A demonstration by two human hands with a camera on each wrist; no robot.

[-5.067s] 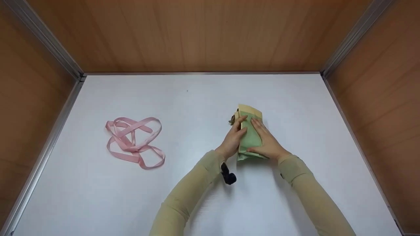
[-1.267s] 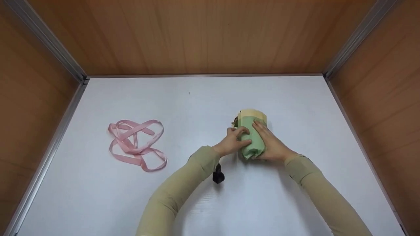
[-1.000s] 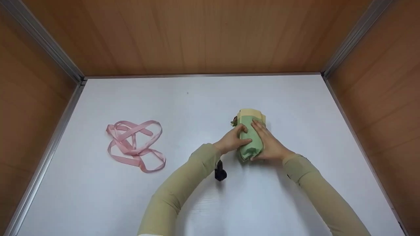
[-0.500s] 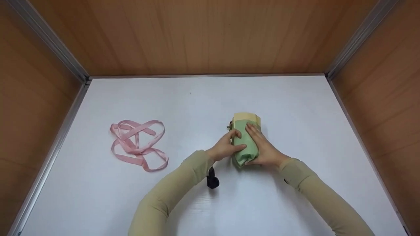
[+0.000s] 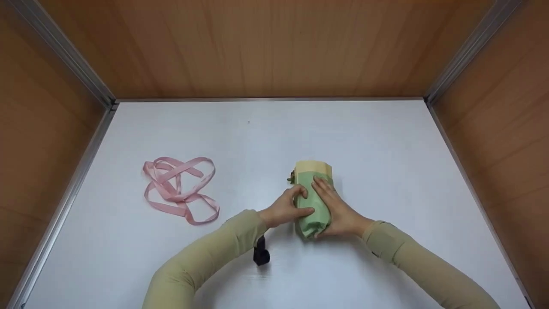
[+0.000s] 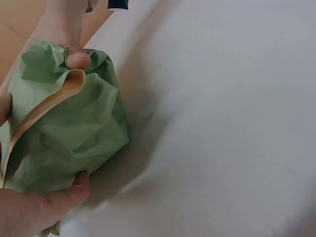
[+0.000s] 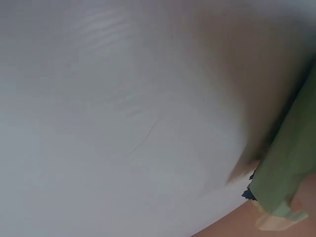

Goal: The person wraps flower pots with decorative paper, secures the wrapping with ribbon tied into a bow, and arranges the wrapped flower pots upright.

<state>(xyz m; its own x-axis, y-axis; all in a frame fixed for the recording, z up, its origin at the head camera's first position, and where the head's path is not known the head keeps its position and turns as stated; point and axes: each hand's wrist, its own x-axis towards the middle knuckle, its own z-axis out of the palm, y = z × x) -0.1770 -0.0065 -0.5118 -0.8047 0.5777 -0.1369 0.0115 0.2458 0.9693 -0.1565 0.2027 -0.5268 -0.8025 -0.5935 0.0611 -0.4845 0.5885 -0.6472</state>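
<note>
A bouquet wrapped in green paper with a yellow border (image 5: 315,204) lies on the white table, right of centre. A bit of leaf (image 5: 291,177) sticks out on its left side. My left hand (image 5: 283,209) grips the left side, thumb on top and fingers bent round the edge. My right hand (image 5: 341,216) holds the other side, its fingers lying along the paper and its thumb at the near end. In the left wrist view, the crumpled near end of the wrapping (image 6: 84,133) shows a tan paper edge, with the right thumb (image 6: 77,57) pressed into the fold.
A pink ribbon (image 5: 173,198) lies in loose loops on the left of the table. A black wrist camera (image 5: 260,254) hangs below my left wrist. Wooden walls (image 5: 274,51) with metal edging stand at the back and both sides.
Both hands have brought the bouquet nearer to me and slightly left. Its near end, flat and wide several seconds ago, is now gathered in, and the bundle looks rounder. The ribbon stays put.
</note>
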